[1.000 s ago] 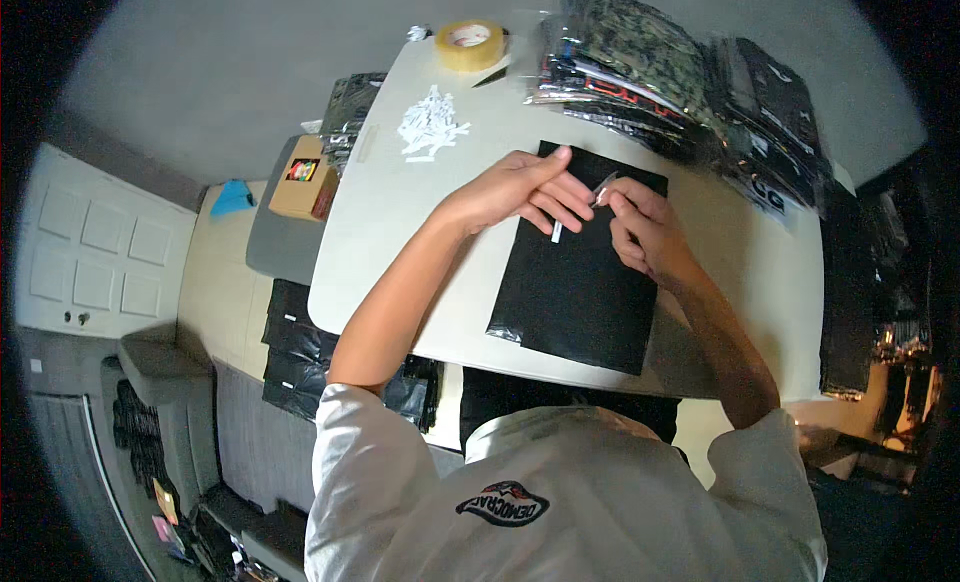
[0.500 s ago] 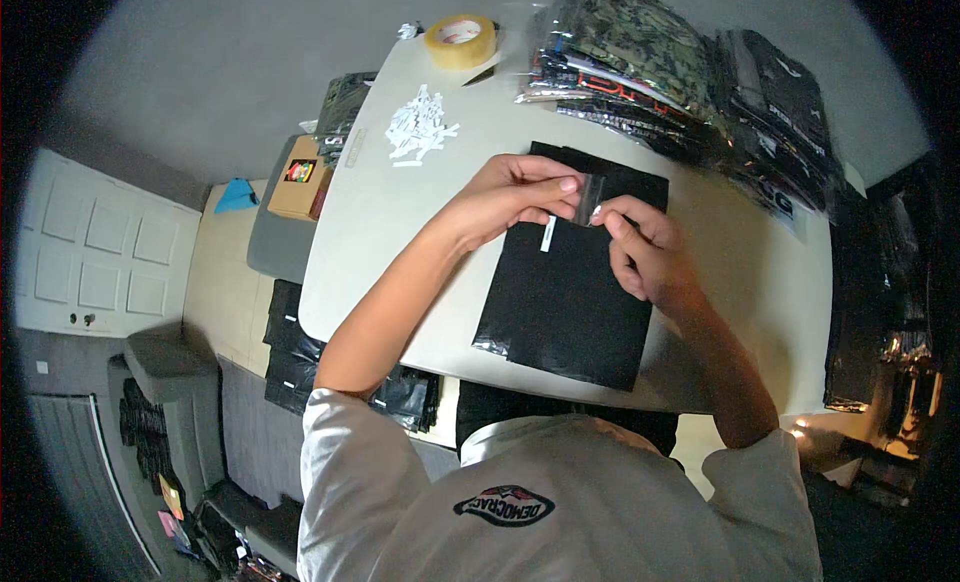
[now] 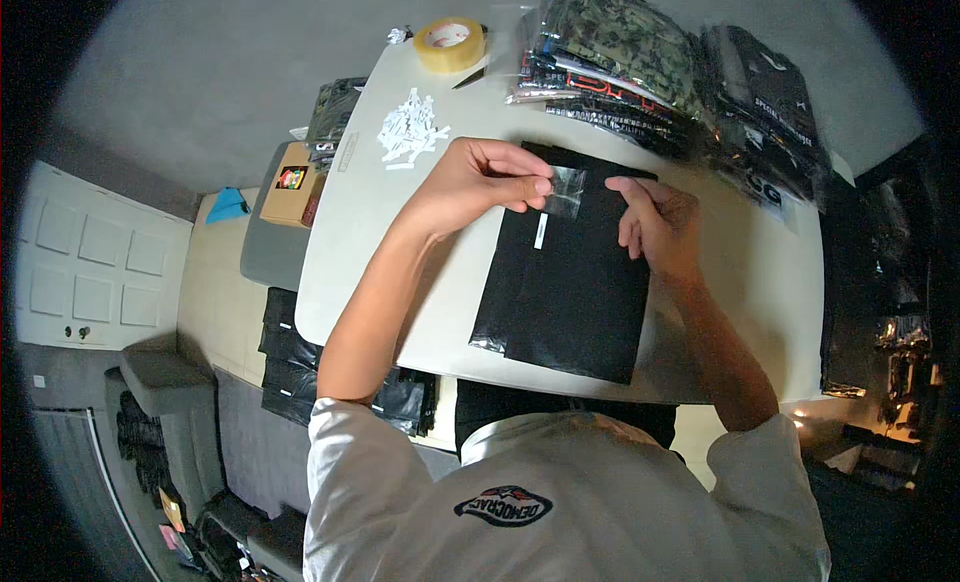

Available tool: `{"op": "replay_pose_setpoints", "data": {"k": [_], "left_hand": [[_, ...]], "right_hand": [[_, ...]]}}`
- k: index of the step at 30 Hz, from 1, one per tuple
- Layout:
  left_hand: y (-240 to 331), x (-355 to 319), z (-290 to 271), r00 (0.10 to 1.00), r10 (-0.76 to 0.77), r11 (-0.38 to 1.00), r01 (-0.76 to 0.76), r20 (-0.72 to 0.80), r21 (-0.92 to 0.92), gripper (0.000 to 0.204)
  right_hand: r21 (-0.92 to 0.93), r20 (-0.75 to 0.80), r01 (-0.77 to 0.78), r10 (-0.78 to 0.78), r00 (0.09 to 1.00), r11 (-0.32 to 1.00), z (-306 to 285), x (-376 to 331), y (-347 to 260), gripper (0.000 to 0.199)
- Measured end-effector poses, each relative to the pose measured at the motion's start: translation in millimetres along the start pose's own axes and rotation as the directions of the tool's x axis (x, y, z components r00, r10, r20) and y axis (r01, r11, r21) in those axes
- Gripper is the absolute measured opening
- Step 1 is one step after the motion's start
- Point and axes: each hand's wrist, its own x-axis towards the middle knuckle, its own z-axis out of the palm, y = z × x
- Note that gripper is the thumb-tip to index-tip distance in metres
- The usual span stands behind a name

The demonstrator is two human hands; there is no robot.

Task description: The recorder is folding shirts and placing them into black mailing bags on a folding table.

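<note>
A black packet (image 3: 575,302) in shiny plastic lies flat on the white table in front of me. Over its far part, my left hand (image 3: 465,190) is closed, pinching a small, clear, squarish piece of film that looks like clear tape (image 3: 568,190) between thumb and fingers. My right hand (image 3: 662,227) hovers apart from the film above the packet's right edge; its fingers are loosely bent and apart, with nothing seen in them. A narrow white label strip (image 3: 541,231) lies on the packet just below the film.
A heap of white paper strips (image 3: 412,130) lies left on the table (image 3: 400,282). Behind it are a roll of clear tape (image 3: 450,45) and a dark pointed blade (image 3: 470,78). Stacked bagged garments (image 3: 640,62) fill the far right. A cardboard box (image 3: 290,187) sits beyond the left edge.
My right hand has let go of the clear film and moved slightly right, away from it. The film stays in my left hand, turned to show its flat face.
</note>
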Motion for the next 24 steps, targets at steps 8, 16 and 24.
{"op": "replay_pose_setpoints", "data": {"k": [8,16,24], "left_hand": [[2,0,-4,1.000,-0.004,0.999,0.004,-0.004,0.038,0.019],[-1,0,-6,1.000,-0.004,0.999,0.006,-0.031,0.052,0.017],[-8,4,-5,0.999,0.040,0.994,-0.036,-0.033,0.105,0.028]], "right_hand": [[-0.168,0.321,0.157,-0.096,0.942,0.973,0,41,-10,0.036],[-0.144,0.285,0.222,-0.174,0.942,0.964,7,45,-15,0.026],[-0.131,0.198,0.336,-0.307,0.931,0.933,15,49,1,0.018]]}}
